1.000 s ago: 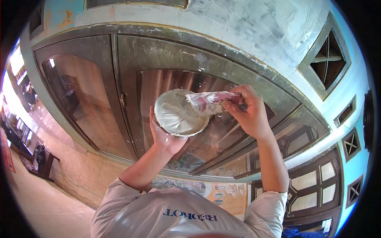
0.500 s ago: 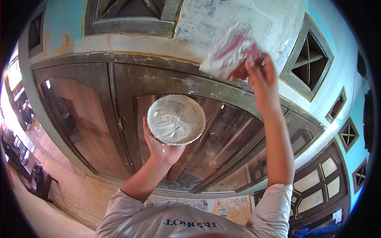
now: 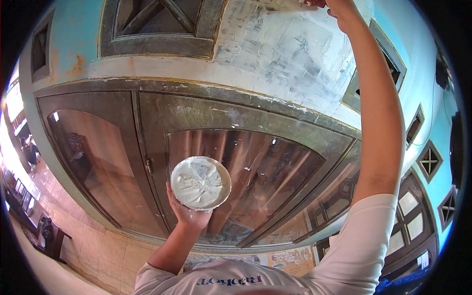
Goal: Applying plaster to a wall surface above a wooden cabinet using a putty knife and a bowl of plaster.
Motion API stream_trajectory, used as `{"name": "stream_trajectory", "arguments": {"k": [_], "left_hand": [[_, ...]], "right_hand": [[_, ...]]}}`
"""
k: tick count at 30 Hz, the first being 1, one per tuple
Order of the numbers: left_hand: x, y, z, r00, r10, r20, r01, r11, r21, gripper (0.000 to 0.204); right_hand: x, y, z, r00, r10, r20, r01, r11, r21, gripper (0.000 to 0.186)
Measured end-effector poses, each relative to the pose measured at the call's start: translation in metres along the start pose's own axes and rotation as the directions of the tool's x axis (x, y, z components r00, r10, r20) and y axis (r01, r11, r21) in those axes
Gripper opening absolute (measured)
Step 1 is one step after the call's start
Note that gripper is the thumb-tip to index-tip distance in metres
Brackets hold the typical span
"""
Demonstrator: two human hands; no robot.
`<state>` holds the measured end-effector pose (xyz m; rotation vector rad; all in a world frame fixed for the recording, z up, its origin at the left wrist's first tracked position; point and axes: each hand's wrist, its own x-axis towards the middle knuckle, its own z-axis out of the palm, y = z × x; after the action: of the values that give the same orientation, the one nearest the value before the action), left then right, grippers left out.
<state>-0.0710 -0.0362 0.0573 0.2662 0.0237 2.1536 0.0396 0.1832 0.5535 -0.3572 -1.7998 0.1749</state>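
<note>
My left hand (image 3: 191,212) grips a round tub (image 3: 201,183) from below and the side, fingers wrapped round its wall. White wall putty (image 3: 199,186), creamy and smeared, fills the tub. High at the top right, my right hand (image 3: 344,14) is closed on a dark red putty spreader (image 3: 312,2), most of which lies past the upper edge of the picture. The spreader is up at the wall patch (image 3: 295,49), coated in rough white and grey putty; whether its blade touches the wall cannot be seen.
Brown wooden doors (image 3: 196,105) with glass panes stand below the patch. Wooden vent frames (image 3: 157,46) are set in the turquoise and white wall. At lower left are a tiled floor (image 3: 105,248) and a dark low table (image 3: 51,236). Printed sheets (image 3: 290,260) lie at the doors' foot.
My right hand has carried the putty-covered spreader upward, from over the door's top edge to the top of the picture. The tub in my left hand sits lower and slightly left.
</note>
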Motion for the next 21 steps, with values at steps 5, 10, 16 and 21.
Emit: {"name": "stream_trajectory", "arguments": {"k": [5,10,16,21], "left_hand": [[-0.002,0.004,-0.014,1.0,0.007,0.0,-0.007,1.0,-0.01,0.071],[-0.003,0.0,-0.02,1.0,0.027,-0.001,-0.027,0.999,0.027,0.07],[0.001,-0.009,-0.016,0.999,-0.023,0.032,0.022,0.999,0.027,0.07],[0.002,-0.015,-0.024,0.999,-0.051,0.016,0.051,0.999,0.006,0.068]], "right_hand": [[0.005,0.009,0.007,0.998,0.004,-0.056,-0.017,0.975,-0.222,0.037],[-0.006,-0.001,-0.013,0.998,0.064,-0.022,-0.066,0.983,-0.169,0.038],[-0.007,-0.011,0.007,0.997,0.041,0.07,-0.027,0.98,-0.199,0.039],[-0.014,-0.011,-0.021,0.996,0.064,0.061,-0.053,0.984,-0.173,0.037]]}}
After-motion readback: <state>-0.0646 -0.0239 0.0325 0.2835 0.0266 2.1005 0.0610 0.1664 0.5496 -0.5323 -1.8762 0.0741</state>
